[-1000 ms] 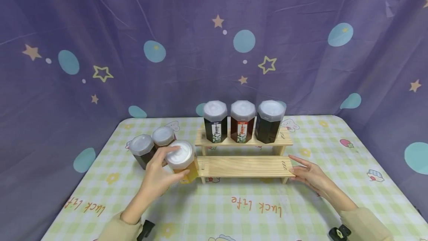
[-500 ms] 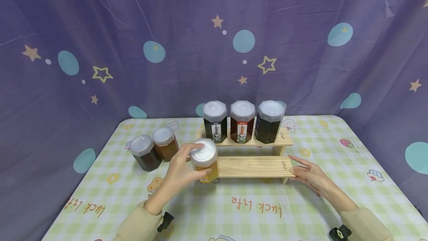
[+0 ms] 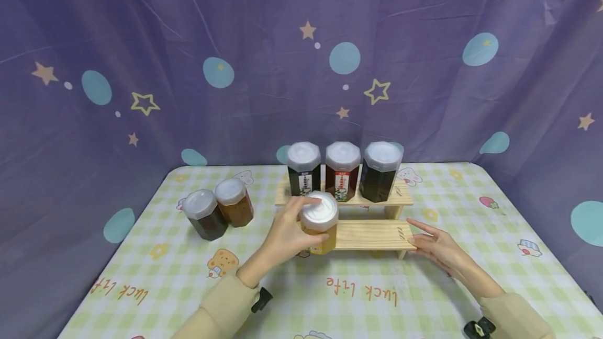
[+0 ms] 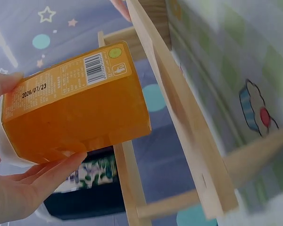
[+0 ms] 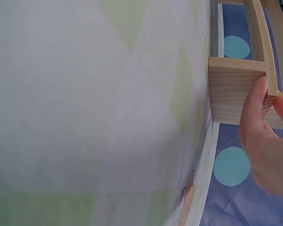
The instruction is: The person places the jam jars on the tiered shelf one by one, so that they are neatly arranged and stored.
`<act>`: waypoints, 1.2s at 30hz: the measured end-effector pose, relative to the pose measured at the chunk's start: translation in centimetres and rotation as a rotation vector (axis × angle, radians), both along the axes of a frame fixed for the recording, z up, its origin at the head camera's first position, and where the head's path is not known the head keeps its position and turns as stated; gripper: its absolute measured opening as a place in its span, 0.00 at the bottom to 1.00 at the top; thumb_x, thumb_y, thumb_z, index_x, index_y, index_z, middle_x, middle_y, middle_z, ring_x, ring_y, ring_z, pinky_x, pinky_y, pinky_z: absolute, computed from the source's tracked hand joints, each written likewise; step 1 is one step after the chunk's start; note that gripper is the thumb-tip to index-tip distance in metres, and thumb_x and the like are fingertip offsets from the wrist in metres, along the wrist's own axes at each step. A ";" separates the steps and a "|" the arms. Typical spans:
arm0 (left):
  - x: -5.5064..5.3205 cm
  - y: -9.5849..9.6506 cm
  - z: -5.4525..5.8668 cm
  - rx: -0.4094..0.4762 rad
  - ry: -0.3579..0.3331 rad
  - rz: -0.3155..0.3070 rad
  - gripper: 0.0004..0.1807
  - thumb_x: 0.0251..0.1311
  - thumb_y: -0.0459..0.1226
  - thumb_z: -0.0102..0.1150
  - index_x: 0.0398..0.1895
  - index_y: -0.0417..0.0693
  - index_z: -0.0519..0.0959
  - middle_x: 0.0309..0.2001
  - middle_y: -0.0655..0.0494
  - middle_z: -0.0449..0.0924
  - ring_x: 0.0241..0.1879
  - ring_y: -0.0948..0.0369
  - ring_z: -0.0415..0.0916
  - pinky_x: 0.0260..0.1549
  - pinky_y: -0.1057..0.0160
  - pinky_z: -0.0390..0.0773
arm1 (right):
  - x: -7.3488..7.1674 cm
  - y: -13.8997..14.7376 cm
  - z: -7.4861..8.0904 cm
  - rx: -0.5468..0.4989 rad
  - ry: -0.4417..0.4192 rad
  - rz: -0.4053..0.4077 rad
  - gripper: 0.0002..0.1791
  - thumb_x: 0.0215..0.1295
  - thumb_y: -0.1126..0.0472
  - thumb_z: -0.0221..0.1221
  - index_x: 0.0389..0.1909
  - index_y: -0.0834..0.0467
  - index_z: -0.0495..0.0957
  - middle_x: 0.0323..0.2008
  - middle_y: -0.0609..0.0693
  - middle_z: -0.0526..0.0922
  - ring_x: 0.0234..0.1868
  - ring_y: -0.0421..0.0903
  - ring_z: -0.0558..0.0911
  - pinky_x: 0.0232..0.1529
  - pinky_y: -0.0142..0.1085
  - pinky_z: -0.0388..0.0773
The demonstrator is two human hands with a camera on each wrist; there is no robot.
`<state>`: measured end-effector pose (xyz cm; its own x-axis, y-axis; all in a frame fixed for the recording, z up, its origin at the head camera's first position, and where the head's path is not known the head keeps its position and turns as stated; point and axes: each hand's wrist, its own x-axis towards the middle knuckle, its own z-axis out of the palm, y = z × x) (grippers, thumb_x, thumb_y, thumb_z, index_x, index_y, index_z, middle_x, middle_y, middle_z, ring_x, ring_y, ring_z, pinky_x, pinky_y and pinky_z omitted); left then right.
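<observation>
My left hand [image 3: 286, 232] grips a jar of amber honey-coloured contents [image 3: 328, 238] with a white lid, fingers at the lid and thumb low on its side. It overlaps the left part of the two-tier wooden rack's lower step [image 3: 369, 234]. In the left wrist view, the jar [image 4: 80, 113] shows a barcode and a printed date, and a gap separates its base from the plank [image 4: 179, 108]. At the rack's right end, my right hand [image 3: 438, 247] pinches the lower step's edge between thumb and fingers; the right wrist view shows this hand [image 5: 264, 146] on both faces of the board.
Three dark jars with whitish lids stand on the upper step: left [image 3: 303, 164], middle [image 3: 342, 169] and right [image 3: 379, 171]. On the checked tablecloth [image 3: 358, 313] at left are a dark jar [image 3: 207, 218] and a brown jar [image 3: 235, 205]. A purple curtain [image 3: 264, 119] hangs behind.
My left hand has carried the amber jar rightward, from beside the rack's left end to over the lower step. The right hand has kept its place on the rack.
</observation>
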<state>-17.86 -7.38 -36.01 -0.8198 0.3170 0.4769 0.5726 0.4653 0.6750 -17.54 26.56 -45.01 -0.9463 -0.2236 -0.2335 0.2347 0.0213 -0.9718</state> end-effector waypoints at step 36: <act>-1.4 8.0 -0.3 -0.089 -0.019 -0.150 0.32 0.34 0.41 0.72 0.48 0.49 0.71 0.41 0.51 0.71 0.40 0.58 0.72 0.37 0.70 0.72 | 0.1 -0.1 0.2 -0.031 -0.002 -0.016 0.38 0.60 0.66 0.54 0.66 0.67 0.44 0.39 0.52 0.79 0.38 0.43 0.80 0.43 0.40 0.75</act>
